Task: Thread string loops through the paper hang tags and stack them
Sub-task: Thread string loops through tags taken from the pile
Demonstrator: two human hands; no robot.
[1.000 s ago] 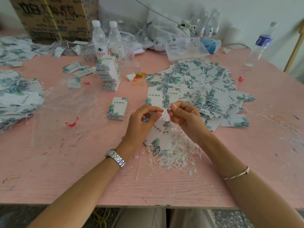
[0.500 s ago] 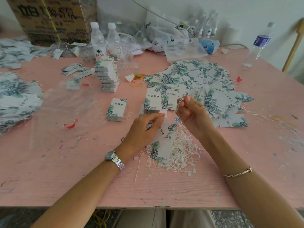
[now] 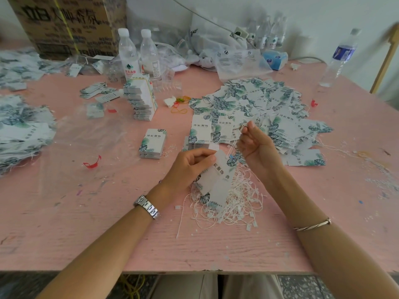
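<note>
Step, likely: draw string [image 3: 232, 148] through tag [image 3: 220, 178] | left hand [image 3: 190, 167] pinches tag's top edge, above string pile [image 3: 237, 203] at 6 o'clock | right hand [image 3: 257, 145] pinches string at 1 o'clock | advice: pull straight, steady, tag held still

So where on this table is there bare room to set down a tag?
Bare pink table lies along the near edge, left of the left forearm, and again right of the right forearm. Crowded: the string heap between them, and the loose tag pile behind the right hand.
</note>
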